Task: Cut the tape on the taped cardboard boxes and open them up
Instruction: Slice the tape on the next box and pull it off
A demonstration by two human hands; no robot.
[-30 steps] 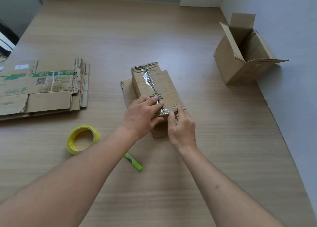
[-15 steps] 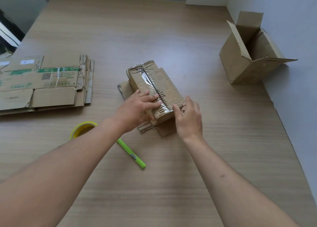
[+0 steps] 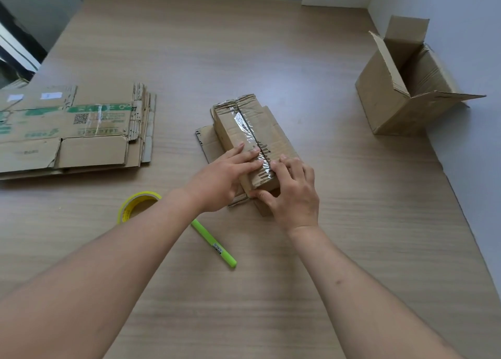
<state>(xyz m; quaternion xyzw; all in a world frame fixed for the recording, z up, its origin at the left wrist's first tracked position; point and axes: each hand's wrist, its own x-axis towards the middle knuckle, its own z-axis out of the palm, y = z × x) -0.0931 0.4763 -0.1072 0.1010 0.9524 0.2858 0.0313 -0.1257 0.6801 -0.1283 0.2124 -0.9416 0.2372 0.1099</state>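
The taped box point(image 3: 245, 139) lies mid-table point(image 3: 271, 46), long axis running away and slightly leftward, bare wood around it, left hand point(image 3: 225, 179) flat on top, right hand point(image 3: 291, 193) apparently gripping its near end, wall close at right.

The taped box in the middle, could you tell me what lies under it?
A flat cardboard sheet sticks out from beneath the taped box on its left side. Whatever sits under its near end is covered by the left hand and right hand.

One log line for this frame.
left hand flat on taped box | right hand grips near end | tape uncut | cutter idle
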